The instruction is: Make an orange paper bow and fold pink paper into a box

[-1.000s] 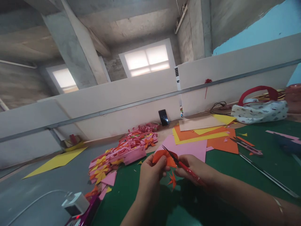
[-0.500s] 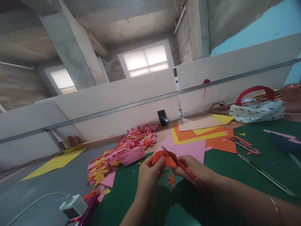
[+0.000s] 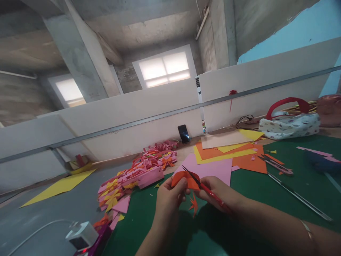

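Between the thumb and fingers of my left hand [image 3: 172,193] is a piece of orange paper [image 3: 181,176] with a curved upper edge. My right hand [image 3: 218,192] is closed on a pair of red-handled scissors [image 3: 211,193]. Their dark blades cross in front of the orange paper and point up and to the left. Just below the hands, a small spiky orange paper cutout [image 3: 193,205] shows over the green mat [image 3: 149,227]. Pink paper [image 3: 217,169] lies behind my hands.
A heap of pink, orange and yellow paper cutouts [image 3: 138,169] lies to the left. A phone [image 3: 183,133] leans on the partition. At the right are a pink-handled cutter [image 3: 279,166], a metal rod-like tool [image 3: 299,196] and a patterned bag [image 3: 290,126]. A white charger [image 3: 82,235] sits front left.
The view has shifted very slightly. Both hands, the orange paper and the scissors keep nearly the same pose.
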`<state>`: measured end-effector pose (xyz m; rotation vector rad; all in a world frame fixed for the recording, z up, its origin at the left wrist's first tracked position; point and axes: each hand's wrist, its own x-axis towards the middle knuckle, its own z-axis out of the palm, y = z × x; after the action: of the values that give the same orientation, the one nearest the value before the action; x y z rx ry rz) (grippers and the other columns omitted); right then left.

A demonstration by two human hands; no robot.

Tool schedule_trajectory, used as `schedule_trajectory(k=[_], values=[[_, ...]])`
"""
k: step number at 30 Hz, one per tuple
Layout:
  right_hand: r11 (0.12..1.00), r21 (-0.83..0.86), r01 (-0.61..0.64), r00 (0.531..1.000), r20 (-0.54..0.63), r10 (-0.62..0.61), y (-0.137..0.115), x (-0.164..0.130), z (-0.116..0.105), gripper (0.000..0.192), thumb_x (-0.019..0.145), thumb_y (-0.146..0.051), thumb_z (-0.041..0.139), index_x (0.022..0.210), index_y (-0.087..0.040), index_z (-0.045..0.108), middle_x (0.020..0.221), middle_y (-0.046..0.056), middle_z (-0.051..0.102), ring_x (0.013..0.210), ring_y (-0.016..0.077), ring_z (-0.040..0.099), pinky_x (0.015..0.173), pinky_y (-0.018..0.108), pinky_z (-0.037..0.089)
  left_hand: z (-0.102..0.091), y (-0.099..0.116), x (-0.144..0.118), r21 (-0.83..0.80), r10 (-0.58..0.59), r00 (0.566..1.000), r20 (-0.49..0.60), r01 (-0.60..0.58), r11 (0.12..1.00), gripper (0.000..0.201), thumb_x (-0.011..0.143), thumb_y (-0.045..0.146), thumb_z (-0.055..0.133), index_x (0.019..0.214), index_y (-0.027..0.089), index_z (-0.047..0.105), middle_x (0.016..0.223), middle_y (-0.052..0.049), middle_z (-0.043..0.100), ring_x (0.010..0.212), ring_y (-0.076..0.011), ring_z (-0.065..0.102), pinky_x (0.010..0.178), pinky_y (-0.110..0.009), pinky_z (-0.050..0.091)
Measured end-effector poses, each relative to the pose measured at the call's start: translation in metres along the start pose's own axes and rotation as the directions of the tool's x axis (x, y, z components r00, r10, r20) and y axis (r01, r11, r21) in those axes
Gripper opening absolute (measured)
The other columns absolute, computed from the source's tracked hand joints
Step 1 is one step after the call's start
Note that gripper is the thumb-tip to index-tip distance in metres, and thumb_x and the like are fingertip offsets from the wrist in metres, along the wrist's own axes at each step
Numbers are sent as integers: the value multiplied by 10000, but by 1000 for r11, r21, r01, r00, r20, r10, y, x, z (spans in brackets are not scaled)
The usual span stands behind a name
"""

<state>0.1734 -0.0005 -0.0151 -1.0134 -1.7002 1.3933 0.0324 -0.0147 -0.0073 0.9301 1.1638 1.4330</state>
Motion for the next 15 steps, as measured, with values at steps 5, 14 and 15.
schedule_trajectory(k=[5,14,15], values=[[999,-53,3,1000,-23,-4,0,1,0,102,673,-168,579,650,-140,484,597,-45,376,560,83,304,505,199,245,-1,0,2,-6,-4,1000,10,4,1000,287,562,268,756,768,119,624,540,19,586,446,-38,491,399,-112,317],[996,-91,-11,1000,-28,8,0,-2,0,59,675,-106,537,670,-135,485,592,-51,361,554,77,288,490,196,223,0,1,-1,-19,-11,1000,4,11,1000,274,569,240,745,781,123,618,564,20,590,454,-42,499,408,-119,337],[996,-92,-14,1000,-28,12,-1,-2,0,64,673,-96,531,666,-136,480,591,-51,357,553,76,284,488,196,220,0,1,-1,-21,-10,1000,8,10,1000,273,571,240,743,782,121,617,562,21,588,450,-39,495,407,-118,335]])
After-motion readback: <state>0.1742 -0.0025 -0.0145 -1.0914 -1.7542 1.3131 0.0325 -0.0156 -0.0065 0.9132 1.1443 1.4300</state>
